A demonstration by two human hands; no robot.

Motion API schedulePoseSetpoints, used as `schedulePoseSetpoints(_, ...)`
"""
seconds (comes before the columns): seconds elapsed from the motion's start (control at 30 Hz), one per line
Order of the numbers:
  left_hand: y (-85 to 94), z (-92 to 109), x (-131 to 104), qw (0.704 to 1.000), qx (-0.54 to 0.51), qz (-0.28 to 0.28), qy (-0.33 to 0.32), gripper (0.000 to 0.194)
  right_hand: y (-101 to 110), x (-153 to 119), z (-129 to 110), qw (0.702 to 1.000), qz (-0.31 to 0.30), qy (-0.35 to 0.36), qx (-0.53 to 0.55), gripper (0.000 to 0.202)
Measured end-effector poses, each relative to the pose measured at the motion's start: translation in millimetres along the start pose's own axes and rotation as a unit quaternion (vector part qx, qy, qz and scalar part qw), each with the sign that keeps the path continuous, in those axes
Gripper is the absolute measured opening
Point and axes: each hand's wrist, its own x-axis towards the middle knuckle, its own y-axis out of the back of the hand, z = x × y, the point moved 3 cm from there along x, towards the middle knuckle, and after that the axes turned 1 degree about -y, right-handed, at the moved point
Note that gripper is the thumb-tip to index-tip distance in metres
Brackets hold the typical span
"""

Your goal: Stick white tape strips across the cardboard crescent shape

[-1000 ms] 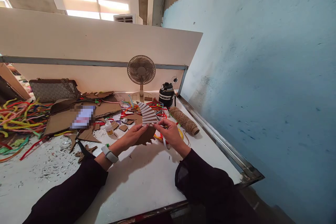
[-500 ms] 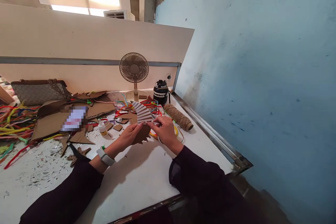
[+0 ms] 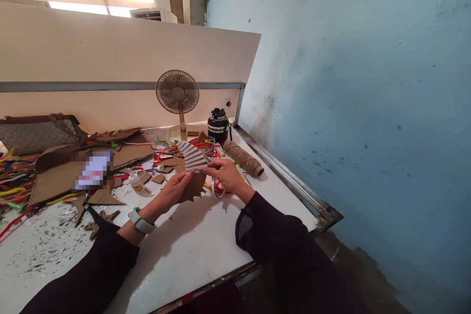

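Held over the white table is a brown cardboard disc [image 3: 194, 187] with a jagged lower edge. Pale strips [image 3: 192, 155] fan out along its upper side, separated by brown gaps. My left hand [image 3: 173, 190], a watch on its wrist, grips the disc from the left, thumb on top. At the right edge of the disc, my right hand [image 3: 228, 176] has thumb and fingers pinched together by the lowest strips. Whether it pinches a strip or only the rim is too small to tell. A pale ring-shaped thing [image 3: 218, 189] shows just under my right hand.
A twine roll [image 3: 243, 158], a black jug [image 3: 218, 126] and a small fan [image 3: 178, 93] stand behind my hands. Leftward are a glue bottle [image 3: 137, 182], cardboard scraps [image 3: 51, 179], a blurred phone [image 3: 93, 170], a handbag [image 3: 40, 133] and coloured pipe cleaners [image 3: 14, 181].
The whole view has shifted, so the scene sits further left. My right hand has drawn slightly back from the strips, and the ring-shaped thing below it shows more clearly. My left hand keeps its grip.
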Motion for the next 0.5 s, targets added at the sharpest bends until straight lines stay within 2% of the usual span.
schedulePoseSetpoints(0.13, -2.2, 3, -3, 1.0, -0.015, -0.005, 0.012, 0.056, 1, 1, -3, 0.997, -0.06, -0.015, 0.052, 0.041)
schedulePoseSetpoints(0.3, 2.6, 2, -5, 0.995, -0.045, -0.053, 0.067, 0.053, 1, -3, -12, 0.99, -0.11, -0.026, 0.088, 0.042)
schedulePoseSetpoints(0.5, 8.7, 3, -3, 0.999, -0.017, -0.013, 0.033, 0.045, -8, -8, -6, 0.98, -0.155, -0.083, 0.093, 0.047)
